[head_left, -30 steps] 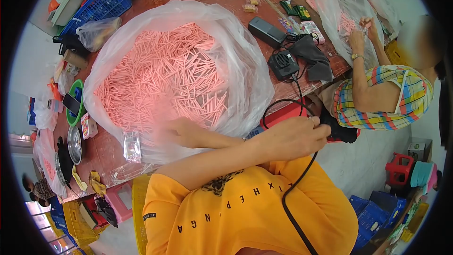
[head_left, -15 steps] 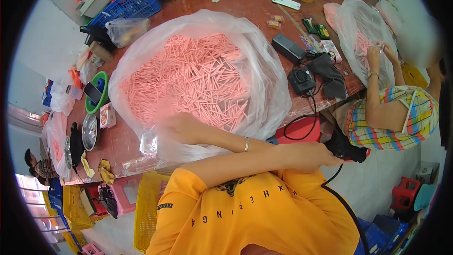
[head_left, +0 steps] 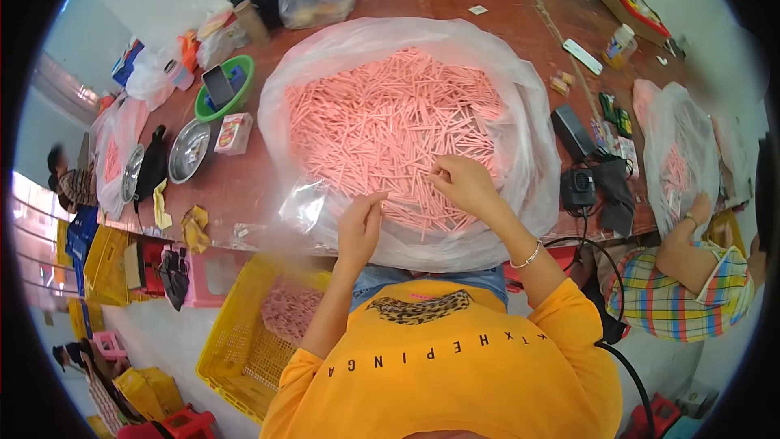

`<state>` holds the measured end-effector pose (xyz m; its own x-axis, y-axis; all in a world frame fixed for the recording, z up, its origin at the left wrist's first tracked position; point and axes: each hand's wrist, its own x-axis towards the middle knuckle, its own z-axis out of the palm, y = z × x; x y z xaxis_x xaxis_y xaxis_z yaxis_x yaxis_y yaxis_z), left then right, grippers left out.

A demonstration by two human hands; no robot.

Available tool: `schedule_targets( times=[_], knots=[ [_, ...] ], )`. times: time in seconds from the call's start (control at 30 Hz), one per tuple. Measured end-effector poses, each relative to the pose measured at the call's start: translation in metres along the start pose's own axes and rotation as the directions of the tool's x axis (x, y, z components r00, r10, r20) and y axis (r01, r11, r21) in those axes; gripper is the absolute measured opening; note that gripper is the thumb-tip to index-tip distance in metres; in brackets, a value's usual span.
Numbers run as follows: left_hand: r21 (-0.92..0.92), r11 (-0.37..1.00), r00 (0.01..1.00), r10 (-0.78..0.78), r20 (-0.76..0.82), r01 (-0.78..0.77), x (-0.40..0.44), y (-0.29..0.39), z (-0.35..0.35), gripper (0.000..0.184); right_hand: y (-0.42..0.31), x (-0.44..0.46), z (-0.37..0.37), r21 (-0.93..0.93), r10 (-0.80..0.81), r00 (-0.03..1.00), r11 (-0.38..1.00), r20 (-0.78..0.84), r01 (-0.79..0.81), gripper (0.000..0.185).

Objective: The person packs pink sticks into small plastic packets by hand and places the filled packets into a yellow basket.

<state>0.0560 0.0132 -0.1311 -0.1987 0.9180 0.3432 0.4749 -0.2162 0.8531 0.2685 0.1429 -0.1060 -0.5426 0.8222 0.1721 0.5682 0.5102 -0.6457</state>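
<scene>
A big translucent plastic bag (head_left: 532, 154) lies open on the table, filled with a heap of thin pink sticks (head_left: 382, 122). My left hand (head_left: 360, 226) is over the bag's near edge, thumb and fingers closed together; what they hold, if anything, is too small to make out. To its left, shiny clear plastic packets (head_left: 307, 207) lie against the bag. My right hand (head_left: 467, 183), below a silver bracelet, reaches over the near right part of the heap. Its fingers are curled into a pinch, and I cannot make out what is between them.
On the left are a metal bowl (head_left: 189, 152), a green basket (head_left: 244, 85) holding a phone, and a small box (head_left: 234, 133). A black device (head_left: 578, 189) with cables lies right. A yellow crate (head_left: 231, 341) stands below the table. A co-worker (head_left: 682, 276) sits at right.
My arms were crossed and are now uncrossed, with both hands over the near side of the bag. My right hand came back from the clear packets at left. The view has turned left.
</scene>
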Motion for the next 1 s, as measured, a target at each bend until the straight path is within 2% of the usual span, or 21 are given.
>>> schedule_targets(
  times=[0.1,0.2,0.23,0.33,0.43,0.53,0.63,0.73,0.83,0.93,0.97,1.0],
  knots=[
    [0.085,0.996,0.999,0.000,-0.046,0.004,0.003,-0.013,0.002,0.022,0.003,0.011,0.022,-0.135,-0.026,0.997,0.991,-0.066,0.017,0.029],
    [0.099,0.995,0.995,-0.003,-0.103,0.014,0.012,-0.021,0.010,0.020,-0.006,0.034,0.033,-0.249,0.103,0.979,0.957,-0.174,-0.145,0.037],
    [0.099,0.995,0.992,-0.016,-0.122,0.028,0.011,-0.030,0.016,0.020,-0.008,0.042,0.036,-0.307,0.133,0.979,0.935,-0.151,-0.175,0.050],
    [0.139,0.990,0.988,0.003,-0.157,0.019,0.009,-0.034,0.023,0.019,-0.014,0.056,0.057,-0.365,0.098,0.980,0.918,-0.171,-0.156,0.053],
    [0.171,0.985,0.986,0.034,-0.164,-0.005,0.008,-0.036,0.024,0.019,-0.018,0.070,0.076,-0.381,0.113,0.988,0.913,-0.105,-0.145,0.059],
    [0.178,0.984,0.986,0.048,-0.158,-0.019,0.009,-0.036,0.023,0.019,-0.019,0.076,0.083,-0.312,0.146,0.984,0.935,-0.105,-0.171,0.060],
    [0.164,0.986,0.985,0.055,-0.164,-0.028,0.008,-0.039,0.025,0.019,-0.026,0.085,0.081,-0.282,0.188,0.981,0.939,-0.055,-0.195,0.047],
    [0.107,0.994,0.988,-0.006,-0.155,0.023,0.013,-0.037,0.021,0.019,-0.029,0.087,0.070,-0.203,0.271,0.944,0.951,0.188,-0.232,0.040],
    [0.045,0.998,0.990,-0.048,-0.135,0.054,0.018,-0.024,0.010,0.019,-0.003,0.075,0.067,-0.167,0.187,0.973,0.972,0.135,-0.163,0.036],
    [-0.009,0.999,0.993,-0.044,-0.112,0.043,0.026,-0.021,0.010,0.019,0.005,0.061,0.049,-0.073,0.027,0.999,0.997,0.033,-0.025,0.032],
    [-0.025,0.999,0.993,-0.039,-0.107,0.037,0.029,-0.022,0.011,0.019,0.024,0.062,0.051,-0.080,-0.132,0.991,0.988,-0.010,0.131,0.033],
    [-0.021,1.000,0.994,-0.025,-0.106,0.023,0.033,-0.020,0.012,0.019,0.021,0.059,0.046,0.010,-0.085,0.996,0.996,-0.005,0.085,0.033]
  ],
)
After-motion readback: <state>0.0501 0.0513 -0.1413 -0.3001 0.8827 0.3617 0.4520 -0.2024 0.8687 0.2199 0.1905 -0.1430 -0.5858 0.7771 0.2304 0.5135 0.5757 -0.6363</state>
